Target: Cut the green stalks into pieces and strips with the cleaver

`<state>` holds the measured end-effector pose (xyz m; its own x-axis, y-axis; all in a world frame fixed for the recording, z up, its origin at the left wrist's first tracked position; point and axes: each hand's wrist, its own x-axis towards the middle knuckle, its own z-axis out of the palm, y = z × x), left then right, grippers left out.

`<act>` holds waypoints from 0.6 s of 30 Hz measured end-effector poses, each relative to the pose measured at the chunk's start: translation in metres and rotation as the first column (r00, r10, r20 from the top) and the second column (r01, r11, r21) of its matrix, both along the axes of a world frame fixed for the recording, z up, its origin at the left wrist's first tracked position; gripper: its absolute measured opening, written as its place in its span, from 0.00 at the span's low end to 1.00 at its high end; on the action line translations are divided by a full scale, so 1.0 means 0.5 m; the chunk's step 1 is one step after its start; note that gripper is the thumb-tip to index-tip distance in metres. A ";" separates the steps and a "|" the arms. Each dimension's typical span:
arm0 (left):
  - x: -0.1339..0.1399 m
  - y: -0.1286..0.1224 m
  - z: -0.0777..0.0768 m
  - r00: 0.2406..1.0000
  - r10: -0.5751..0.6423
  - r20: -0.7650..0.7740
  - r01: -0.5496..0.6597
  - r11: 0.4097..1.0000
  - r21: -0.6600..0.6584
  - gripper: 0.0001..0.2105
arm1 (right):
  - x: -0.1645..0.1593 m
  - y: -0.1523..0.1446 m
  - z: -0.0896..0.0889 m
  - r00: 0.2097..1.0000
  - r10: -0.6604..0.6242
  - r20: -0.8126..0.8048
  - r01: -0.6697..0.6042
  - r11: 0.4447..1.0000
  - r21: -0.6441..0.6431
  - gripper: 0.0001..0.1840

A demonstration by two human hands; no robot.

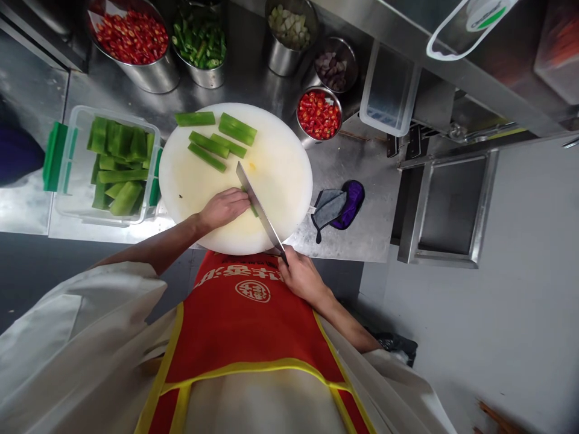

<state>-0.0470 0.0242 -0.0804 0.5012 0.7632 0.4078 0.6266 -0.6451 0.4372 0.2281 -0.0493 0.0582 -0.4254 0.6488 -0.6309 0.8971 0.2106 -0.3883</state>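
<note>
Green strip (254,210) beneath bent left hand (226,208) (fingers together on it), knife (261,205) in fisted right hand (302,274).

No wording can be read for sure. Toward seven o'clock from the middle of the view, the red apron (235,331) bears a row of large white characters (233,274), Chinese in form, foreshortened by the folds. At the row's twelve o'clock runs a line of small dark print (248,263), too small to make out; toward its five o'clock sits a round white badge (253,292) with characters inside. Between one and two o'clock, a white-edged container (441,57) carries a label (488,13) with a green patch and dark lettering, illegible.
</note>
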 end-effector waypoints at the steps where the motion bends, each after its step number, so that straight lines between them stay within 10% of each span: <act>1: 0.000 0.000 0.000 1.000 -0.003 -0.001 0.003 1.000 0.002 0.11 | 0.001 -0.001 0.002 1.000 0.002 0.004 -0.002 1.000 0.002 0.18; 8: 0.002 0.002 0.005 1.000 -0.005 -0.009 0.005 1.000 0.028 0.10 | 0.008 -0.014 0.026 0.998 0.022 0.063 -0.019 0.998 -0.058 0.15; 18: -0.001 0.000 -0.007 1.000 -0.007 0.014 0.008 1.000 -0.030 0.11 | -0.019 0.005 -0.036 1.000 -0.022 -0.010 0.022 1.000 0.010 0.12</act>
<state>-0.0476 0.0240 -0.0840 0.5013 0.7714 0.3921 0.6156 -0.6364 0.4649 0.2184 -0.0468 0.0402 -0.4174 0.6644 -0.6200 0.8976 0.1953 -0.3951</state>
